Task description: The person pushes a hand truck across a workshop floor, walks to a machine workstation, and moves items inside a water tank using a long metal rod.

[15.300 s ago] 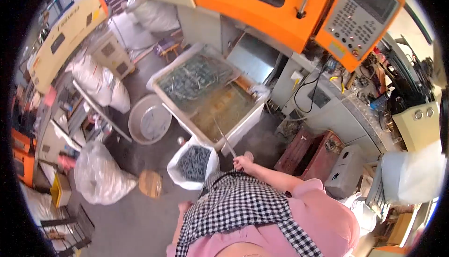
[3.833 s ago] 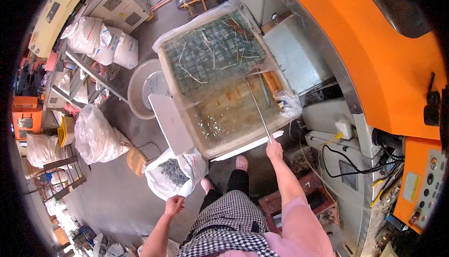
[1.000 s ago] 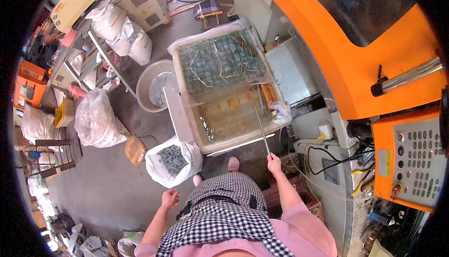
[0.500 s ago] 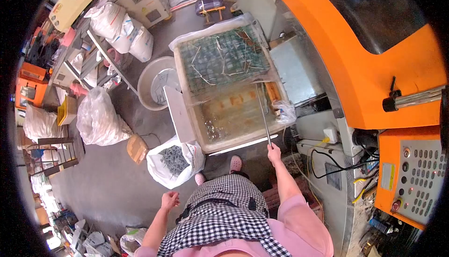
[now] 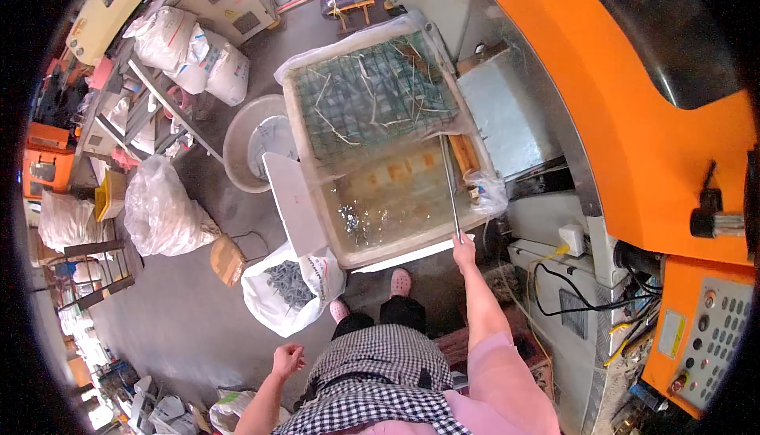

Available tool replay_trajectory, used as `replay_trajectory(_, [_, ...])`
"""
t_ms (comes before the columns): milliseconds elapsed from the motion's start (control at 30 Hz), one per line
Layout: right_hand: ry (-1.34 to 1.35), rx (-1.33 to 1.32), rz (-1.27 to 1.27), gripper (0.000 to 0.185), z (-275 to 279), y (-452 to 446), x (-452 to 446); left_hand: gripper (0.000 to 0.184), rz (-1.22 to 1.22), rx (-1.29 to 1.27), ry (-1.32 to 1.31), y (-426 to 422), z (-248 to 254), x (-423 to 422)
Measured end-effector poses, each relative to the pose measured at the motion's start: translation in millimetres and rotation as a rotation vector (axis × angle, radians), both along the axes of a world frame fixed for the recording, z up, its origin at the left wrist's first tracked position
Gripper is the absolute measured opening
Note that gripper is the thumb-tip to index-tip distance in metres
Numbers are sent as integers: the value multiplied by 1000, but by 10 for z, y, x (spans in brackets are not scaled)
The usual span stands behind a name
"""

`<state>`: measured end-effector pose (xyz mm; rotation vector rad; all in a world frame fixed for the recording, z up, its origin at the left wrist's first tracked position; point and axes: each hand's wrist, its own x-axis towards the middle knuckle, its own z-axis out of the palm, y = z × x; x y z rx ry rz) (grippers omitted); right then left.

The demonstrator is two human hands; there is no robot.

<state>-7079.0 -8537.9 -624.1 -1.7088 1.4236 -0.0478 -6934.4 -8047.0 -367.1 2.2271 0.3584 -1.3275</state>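
Note:
My right hand is wrapped round the near end of a long thin metal rod. The rod reaches over the right part of a large water tub, and its far tip is by the edge of a green net. Under the net lie pale pieces that I cannot make out, with several thin branching strips on top. Murky water fills the tub's near half. My left hand hangs at my left side, fingers curled and seemingly holding nothing, below a white sack of grey pieces.
A round basin and an upright white board flank the tub's left side. An orange machine and a grey cabinet with black cables stand on the right. Full bags and a metal frame are on the left.
The view has shifted slightly, with more of my legs showing. My right hand still grips the rod, which stays over the tub's right side. The left hand remains curled.

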Motion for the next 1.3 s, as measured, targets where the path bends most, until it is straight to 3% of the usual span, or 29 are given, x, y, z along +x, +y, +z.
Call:
replay_trajectory(167, [-85, 84, -26, 33, -97, -121, 164, 19, -75, 104, 43, -248, 3, 18])
replay_trajectory(400, [-128, -30, 54, 35, -307, -322, 191, 19, -34, 73, 91, -273, -220, 114])
replay_trajectory(700, [-147, 71, 30, 39, -638, -527, 596, 18, -29, 69, 28, -386, -274, 185])
replay_trajectory(767, [-209, -46, 27, 40, -710, -509, 716, 17, -9, 55, -22, -378, -291, 170])
replay_trajectory(967, [-320, 13, -2, 39, -990, -563, 1038, 17, -28, 53, -75, -397, -342, 147])
replay_trajectory(1100, [-232, 11, 1, 39, -1108, -639, 1241, 18, -3, 16, -109, -318, -429, 80])
replay_trajectory(1300, [-363, 90, -115, 38, -1208, -763, 1360, 19, 10, 38, -128, -354, -435, -8])
